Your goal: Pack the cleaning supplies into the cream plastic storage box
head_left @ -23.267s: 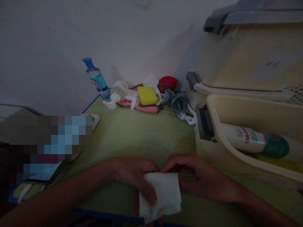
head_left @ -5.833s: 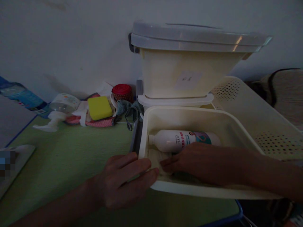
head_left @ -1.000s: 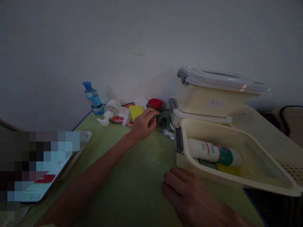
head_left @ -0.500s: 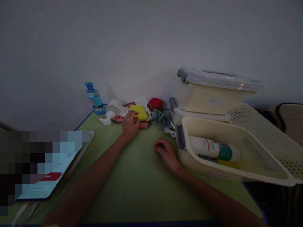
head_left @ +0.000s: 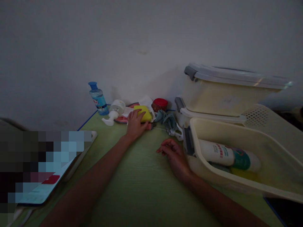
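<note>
My left hand (head_left: 135,125) reaches to the back of the table, fingers spread over a yellow sponge (head_left: 146,115) and touching it. The sponge lies flat on a heap of cloth and white tissue (head_left: 145,101). Just left of it, a clear pump bottle (head_left: 117,108) with a white pump lies on its side. My right hand (head_left: 174,156) rests low over the table, left of the cream bin (head_left: 193,134), its fingers curled in and the thumb against them. I see nothing held in it.
A blue bottle (head_left: 98,101) stands at the back left, a tablet (head_left: 35,189) at the front left. A red-topped round container (head_left: 160,104) and a grey-blue cloth (head_left: 168,119) lie near the wall. The bin holds a white-and-green bottle (head_left: 224,155); a lidded box (head_left: 220,94) sits behind.
My left hand's fingers have spread further over the sponge. The right hand's fingers and thumb have drawn together. The whole view has shifted slightly.
</note>
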`<state>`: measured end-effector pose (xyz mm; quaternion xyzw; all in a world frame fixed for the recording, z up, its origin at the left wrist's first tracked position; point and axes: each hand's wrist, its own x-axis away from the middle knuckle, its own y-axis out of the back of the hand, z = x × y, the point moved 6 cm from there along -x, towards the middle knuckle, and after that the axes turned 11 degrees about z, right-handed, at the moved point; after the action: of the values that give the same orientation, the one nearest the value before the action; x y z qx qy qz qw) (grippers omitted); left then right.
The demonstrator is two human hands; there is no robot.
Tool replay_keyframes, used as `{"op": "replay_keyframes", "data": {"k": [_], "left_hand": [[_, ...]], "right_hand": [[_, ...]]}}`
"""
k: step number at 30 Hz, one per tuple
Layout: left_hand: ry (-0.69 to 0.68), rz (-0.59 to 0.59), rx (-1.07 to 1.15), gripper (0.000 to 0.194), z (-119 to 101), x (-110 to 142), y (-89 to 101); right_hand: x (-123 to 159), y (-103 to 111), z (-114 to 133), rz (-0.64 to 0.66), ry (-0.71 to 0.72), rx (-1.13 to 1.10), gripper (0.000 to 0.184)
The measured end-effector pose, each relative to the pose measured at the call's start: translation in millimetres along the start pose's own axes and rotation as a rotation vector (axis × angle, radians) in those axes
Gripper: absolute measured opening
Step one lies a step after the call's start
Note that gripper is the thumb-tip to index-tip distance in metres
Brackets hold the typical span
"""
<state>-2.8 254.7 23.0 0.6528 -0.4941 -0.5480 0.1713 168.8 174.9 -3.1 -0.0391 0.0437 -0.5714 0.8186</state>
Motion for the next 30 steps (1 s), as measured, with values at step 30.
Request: {"op": "replay_keyframes", "data": {"k": [30], "left_hand": [[0.025, 0.060, 0.013, 0.036, 9.3, 0.0, -12.0]], "right_hand": [[1.2, -0.1, -4.0, -0.009, -0.035, 0.006, 0.012]]}}
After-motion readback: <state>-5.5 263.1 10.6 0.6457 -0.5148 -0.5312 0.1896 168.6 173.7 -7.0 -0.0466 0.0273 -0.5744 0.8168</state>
